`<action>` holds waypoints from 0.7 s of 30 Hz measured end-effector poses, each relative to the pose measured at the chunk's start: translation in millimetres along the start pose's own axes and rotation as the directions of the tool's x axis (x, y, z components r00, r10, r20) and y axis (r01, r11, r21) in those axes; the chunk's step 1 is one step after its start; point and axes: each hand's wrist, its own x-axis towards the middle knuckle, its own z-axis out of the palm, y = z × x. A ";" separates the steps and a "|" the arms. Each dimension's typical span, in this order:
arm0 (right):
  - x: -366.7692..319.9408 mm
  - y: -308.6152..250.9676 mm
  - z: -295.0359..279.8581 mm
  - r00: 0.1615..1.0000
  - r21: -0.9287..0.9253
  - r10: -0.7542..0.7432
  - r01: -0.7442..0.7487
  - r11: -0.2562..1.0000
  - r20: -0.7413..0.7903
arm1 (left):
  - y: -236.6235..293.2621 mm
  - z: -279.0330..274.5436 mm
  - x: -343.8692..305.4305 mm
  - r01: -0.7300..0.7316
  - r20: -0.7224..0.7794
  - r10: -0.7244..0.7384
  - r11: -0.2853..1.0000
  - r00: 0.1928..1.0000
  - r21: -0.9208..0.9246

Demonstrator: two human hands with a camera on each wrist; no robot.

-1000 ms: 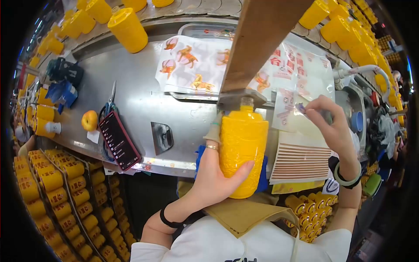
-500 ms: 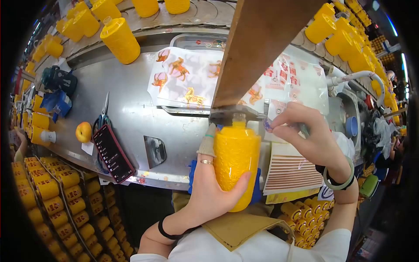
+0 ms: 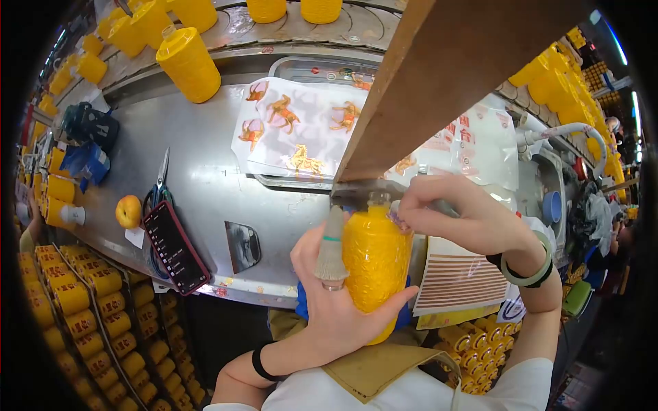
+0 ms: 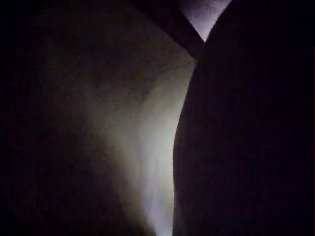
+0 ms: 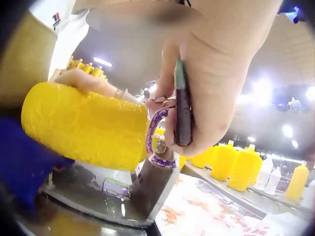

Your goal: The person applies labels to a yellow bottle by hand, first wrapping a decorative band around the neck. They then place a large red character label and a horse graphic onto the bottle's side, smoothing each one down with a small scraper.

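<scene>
My left hand (image 3: 339, 312) holds a yellow embossed bottle (image 3: 377, 267) tilted near my body, its clear neck pointing away from me. A fabric finger cot (image 3: 331, 257) covers one left finger, which lies along the bottle's side; the thumb sticks out across its lower part. At the bottle's shoulder, my right hand (image 3: 466, 209) pinches a curved purple-patterned strip (image 5: 151, 132). In the right wrist view the strip arcs close by the bottle's shoulder. A slim dark tool with a green end (image 5: 183, 115) is also tucked in the right hand. The left wrist view is almost black.
A wooden post (image 3: 418, 75) rises just beyond the bottle. Horse decal sheets (image 3: 295, 127) lie on a tray; a brown-striped sheet (image 3: 459, 277) is at right. Scissors (image 3: 163, 171), a phone (image 3: 176, 248) and a peach-like fruit (image 3: 128, 212) sit left. Yellow bottles (image 3: 188, 65) line the back.
My right hand has come left from over the sheets to the bottle's shoulder, bringing the purple strip. The left hand keeps the bottle, its thumb now lifted outward and its cot-covered finger shifted.
</scene>
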 end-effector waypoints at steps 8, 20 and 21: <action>3.6 -16.3 2.8 0.995 0.070 -0.100 0.098 0.993 0.014 | -3.2 4.0 6.4 -0.019 -0.036 0.015 0.993 0.999 -0.120; 9.4 -8.3 -3.7 0.989 0.117 -0.067 0.051 0.992 0.133 | -20.3 -16.3 38.7 0.068 0.206 0.064 0.814 0.977 -0.577; 8.8 -8.6 -4.4 0.990 0.082 -0.068 0.058 0.995 0.124 | -18.6 -14.3 38.1 0.079 0.179 0.036 0.801 0.983 -0.594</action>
